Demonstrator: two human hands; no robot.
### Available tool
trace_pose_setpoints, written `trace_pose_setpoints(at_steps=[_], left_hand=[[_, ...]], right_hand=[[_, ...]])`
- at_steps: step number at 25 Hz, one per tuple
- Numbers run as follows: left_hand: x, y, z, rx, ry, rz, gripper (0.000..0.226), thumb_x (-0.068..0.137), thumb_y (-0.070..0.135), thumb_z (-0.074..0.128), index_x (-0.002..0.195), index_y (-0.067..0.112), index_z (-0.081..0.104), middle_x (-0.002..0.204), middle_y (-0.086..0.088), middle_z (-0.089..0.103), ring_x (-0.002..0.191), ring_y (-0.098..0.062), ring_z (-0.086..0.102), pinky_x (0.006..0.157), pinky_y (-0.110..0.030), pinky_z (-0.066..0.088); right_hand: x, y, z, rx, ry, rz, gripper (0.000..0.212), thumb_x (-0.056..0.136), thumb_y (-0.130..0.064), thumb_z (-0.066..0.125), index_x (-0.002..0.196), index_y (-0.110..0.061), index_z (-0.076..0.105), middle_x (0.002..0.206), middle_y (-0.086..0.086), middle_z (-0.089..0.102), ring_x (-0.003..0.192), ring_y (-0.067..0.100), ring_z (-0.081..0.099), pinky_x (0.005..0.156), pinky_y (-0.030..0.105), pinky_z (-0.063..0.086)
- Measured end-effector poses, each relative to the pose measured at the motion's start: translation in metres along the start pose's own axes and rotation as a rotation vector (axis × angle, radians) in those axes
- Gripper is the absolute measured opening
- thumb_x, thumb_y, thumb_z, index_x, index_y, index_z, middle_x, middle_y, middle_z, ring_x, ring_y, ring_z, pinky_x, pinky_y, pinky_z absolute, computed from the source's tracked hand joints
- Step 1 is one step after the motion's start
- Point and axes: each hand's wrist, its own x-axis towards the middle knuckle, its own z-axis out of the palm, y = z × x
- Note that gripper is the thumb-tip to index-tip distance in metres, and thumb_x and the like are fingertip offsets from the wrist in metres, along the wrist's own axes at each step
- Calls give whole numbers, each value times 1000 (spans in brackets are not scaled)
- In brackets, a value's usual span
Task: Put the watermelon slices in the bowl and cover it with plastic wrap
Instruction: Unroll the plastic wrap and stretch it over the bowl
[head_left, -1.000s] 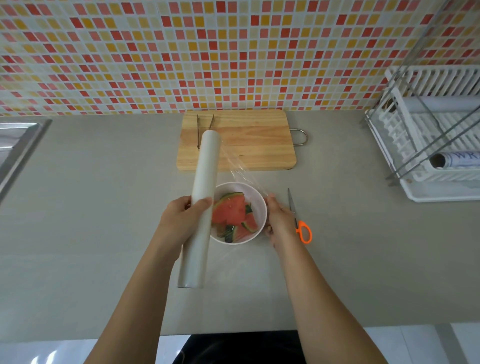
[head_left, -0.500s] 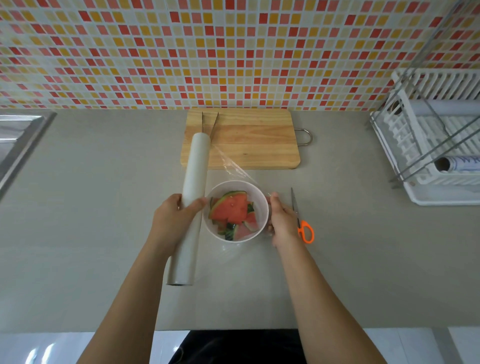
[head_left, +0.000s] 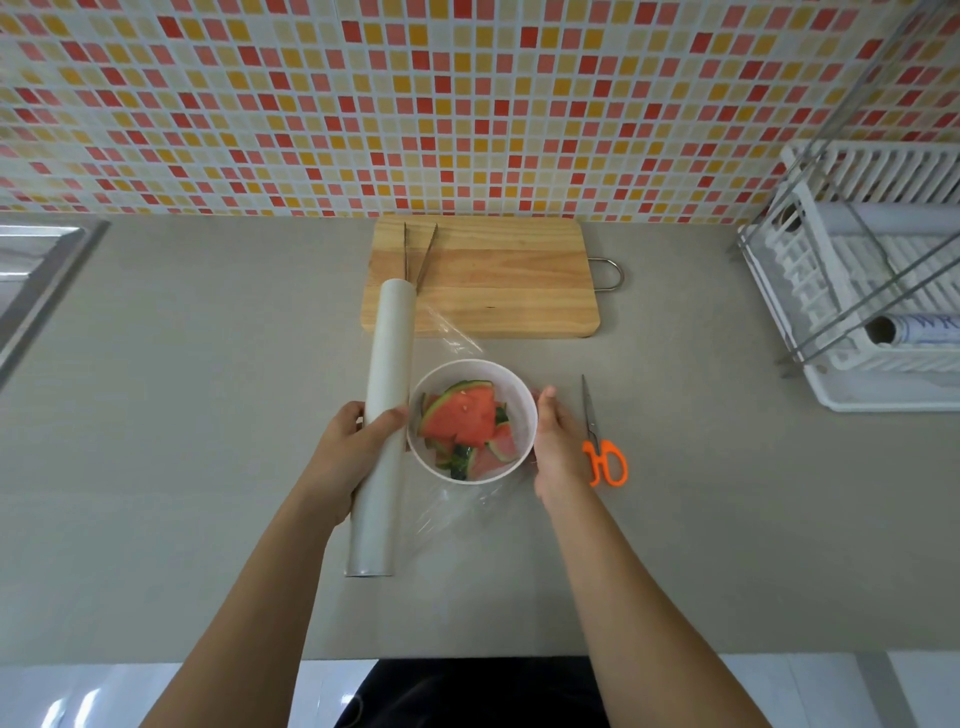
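Two hands frame the round white plastic bowl on the grey table, and the red, green-rinded watermelon slices already lie inside it. The left hand is clenched around the long white roll of plastic wrap, which sits just beside the bowl's left rim. The roll's long axis runs away from the person, its far end reaching over the near-left corner of the pale wooden cutting board. From the roll a clear sheet of film stretches rightward across the bowl's mouth, with loose film bunched on the table just in front of the bowl. The right hand presses against the bowl's right side, fingers curved; whether it pinches the film's free edge or only steadies the bowl cannot be told.

Judging by this, the filling is done and the covering is midway. The next move turns on the cut line: it lies between roll and bowl, parallel to the roll. The orange-handled scissors lie just right of the right hand, blades pointing away, so that hand is far nearer to them. Metal tongs rest on the board, well apart.
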Motion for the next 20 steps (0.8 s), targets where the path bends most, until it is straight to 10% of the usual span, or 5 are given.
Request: trace_pose_setpoints(at_steps=[7,14,20], left_hand=[[3,-2,0,-3,-16,-1,44,81,37,68,109,6,54,103,-22,67,74,-25,64,58,-33,51],[4,-3,1,-26,-21,-8,52,77,40,70,111,5,54,100,-19,67,72,-24,65,55,-31,50],[3,-2,3,-33,-16,-16,53,71,44,68,108,8,55,96,-16,67,70,-22,64,53,-30,50]], right_hand=[[0,2,5,143,-9,41,33,93,-35,49,105,-6,59,89,5,62,81,18,58,71,28,47],[4,-8,-14,-271,190,-328,29,94,-22,47,115,-5,57,114,12,65,106,25,60,79,21,38],[-13,-6,6,84,-253,-355,68,91,-56,9,138,-17,39,143,-2,44,129,4,39,104,20,26]])
